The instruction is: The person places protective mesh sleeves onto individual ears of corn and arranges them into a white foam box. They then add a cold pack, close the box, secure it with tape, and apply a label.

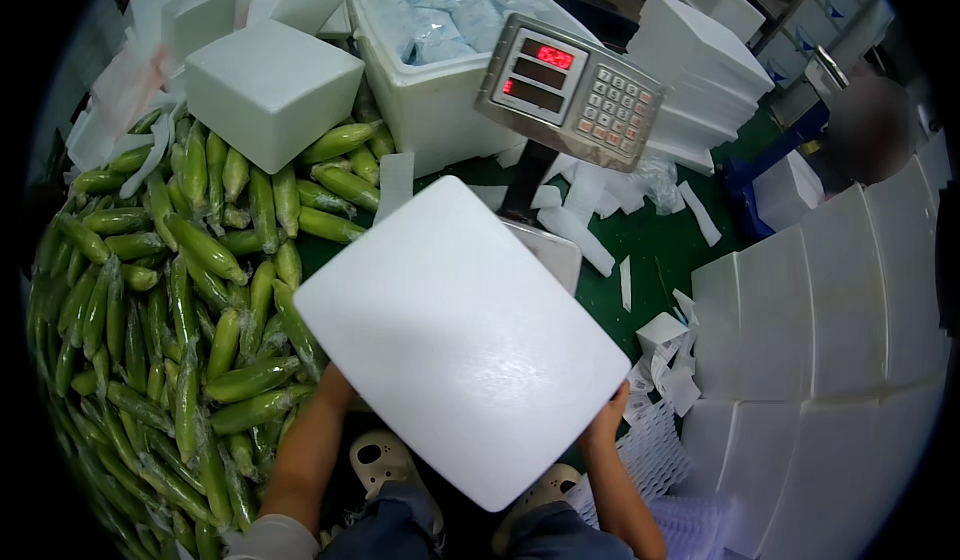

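Observation:
A white foam box (460,330) is between my two hands, turned at a slant in front of me. Only its smooth, flat top face shows, so its depth and contents are hidden. My left hand (337,390) grips it at the lower left edge, and my right hand (606,416) holds the right corner. The fingers of both hands are largely covered by the box. Just beyond it stands a scale with a lit red display and keypad (572,90). The metal weighing plate (550,252) shows partly behind the box.
Plastic-wrapped green corn cobs (200,250) are heaped at left, with a white foam box (275,90) on them. An open foam box (440,110) contains clear bags. Foam boxes (840,300) are stacked at right. Paper scraps (670,360) and foam strips (580,240) litter the green floor.

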{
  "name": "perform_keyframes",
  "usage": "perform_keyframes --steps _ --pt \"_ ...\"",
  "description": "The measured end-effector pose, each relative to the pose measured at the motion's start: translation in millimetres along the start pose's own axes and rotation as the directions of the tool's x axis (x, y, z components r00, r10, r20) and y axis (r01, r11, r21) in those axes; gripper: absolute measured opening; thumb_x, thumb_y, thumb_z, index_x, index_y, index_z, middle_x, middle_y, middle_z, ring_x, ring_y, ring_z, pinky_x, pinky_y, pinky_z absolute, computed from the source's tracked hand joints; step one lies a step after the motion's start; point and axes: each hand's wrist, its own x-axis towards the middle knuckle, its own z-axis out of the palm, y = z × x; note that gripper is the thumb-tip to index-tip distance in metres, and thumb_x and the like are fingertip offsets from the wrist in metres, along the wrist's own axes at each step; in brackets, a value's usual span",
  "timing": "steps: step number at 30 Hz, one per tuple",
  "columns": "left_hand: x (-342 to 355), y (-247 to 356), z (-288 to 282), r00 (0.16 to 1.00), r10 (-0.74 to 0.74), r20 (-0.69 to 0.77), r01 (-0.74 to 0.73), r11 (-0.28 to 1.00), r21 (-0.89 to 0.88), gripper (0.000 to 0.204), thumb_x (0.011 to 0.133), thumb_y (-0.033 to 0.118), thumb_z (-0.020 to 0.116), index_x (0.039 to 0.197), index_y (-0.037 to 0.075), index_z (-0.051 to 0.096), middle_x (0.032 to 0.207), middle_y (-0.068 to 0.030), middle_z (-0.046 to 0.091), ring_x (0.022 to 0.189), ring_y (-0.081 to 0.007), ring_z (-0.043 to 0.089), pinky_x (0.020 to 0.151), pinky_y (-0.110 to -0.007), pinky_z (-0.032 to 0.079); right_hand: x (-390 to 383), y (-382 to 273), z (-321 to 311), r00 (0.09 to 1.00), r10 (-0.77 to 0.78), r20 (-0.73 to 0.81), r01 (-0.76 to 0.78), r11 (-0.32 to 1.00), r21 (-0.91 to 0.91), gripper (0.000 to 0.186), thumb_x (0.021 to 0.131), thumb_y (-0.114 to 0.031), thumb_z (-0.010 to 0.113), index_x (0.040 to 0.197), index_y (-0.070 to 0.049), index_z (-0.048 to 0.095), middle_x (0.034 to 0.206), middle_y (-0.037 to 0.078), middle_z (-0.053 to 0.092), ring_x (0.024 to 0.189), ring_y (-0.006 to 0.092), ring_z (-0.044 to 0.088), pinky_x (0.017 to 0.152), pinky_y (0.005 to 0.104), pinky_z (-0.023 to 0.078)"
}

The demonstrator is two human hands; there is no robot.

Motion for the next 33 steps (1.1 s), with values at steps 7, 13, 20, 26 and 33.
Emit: perform_keyframes --steps 7,13,20,26,33 --pt "-59.4 46.4 8.4 0.976 0.051 -0.213 -0.023 0.991 0.130 0.047 0.098 0.037 0.041 0.136 0.008 0.045 0.131 -0.0107 0.054 0.118 -0.0233 0.053 0.099 -0.040 0.043 -16.8 41.8 23.7 0.998 -0.019 0.057 0.019 1.000 -0.009 0.039 0.089 -0.005 0.059 0.124 -0.007 0.043 0.114 0.010 0.053 0.101 0.0183 0.055 0.084 0.0293 0.049" --pt "-128.1 92.8 97.9 0.489 0.869 -0.074 -0.365 0.281 0.888 0.050 0.097 0.037 0.044 0.139 0.008 0.043 0.132 -0.0103 0.052 0.122 -0.0220 0.047 0.100 -0.032 0.037 -50.4 -13.6 3.4 0.999 0.046 -0.021 -0.039 0.969 0.244 0.034 0.091 -0.009 0.057 0.123 -0.007 0.046 0.114 0.013 0.054 0.091 0.0232 0.060 0.081 0.0335 0.051" --pt "-93.3 68.4 143.7 0.772 0.634 -0.032 -0.326 0.438 0.838 0.022 0.093 0.022 0.059 0.106 0.005 0.054 0.091 -0.0031 0.059 0.081 -0.0104 0.055 0.070 -0.026 0.046 -74.1 -44.0 -15.3 0.997 -0.002 0.080 0.003 1.000 0.000 0.032 0.091 -0.010 0.056 0.122 -0.008 0.048 0.115 0.009 0.053 0.101 0.0184 0.054 0.089 0.0300 0.045" --pt "-76.0 57.8 166.7 0.835 0.548 -0.046 -0.236 0.433 0.870 0.029 0.093 0.024 0.059 0.115 0.005 0.055 0.100 -0.0062 0.062 0.090 -0.0134 0.056 0.082 -0.028 0.045 -59.5 -68.5 -81.7 0.918 0.323 0.230 -0.397 0.736 0.548 0.030 0.097 -0.020 0.049 0.125 -0.012 0.042 0.105 0.014 0.058 0.094 0.0258 0.059 0.082 0.0372 0.052" --pt "-135.7 -11.2 259.6 0.650 0.408 0.641 -0.500 -0.406 0.765 0.038 0.094 0.030 0.052 0.121 0.004 0.053 0.109 -0.0082 0.061 0.098 -0.0194 0.058 0.091 -0.034 0.043 -105.2 -169.6 -137.0 0.809 -0.028 0.588 -0.099 0.978 0.183 0.056 0.080 -0.020 0.071 0.124 -0.010 0.038 0.102 0.020 0.058 0.086 0.0293 0.064 0.075 0.0401 0.055"
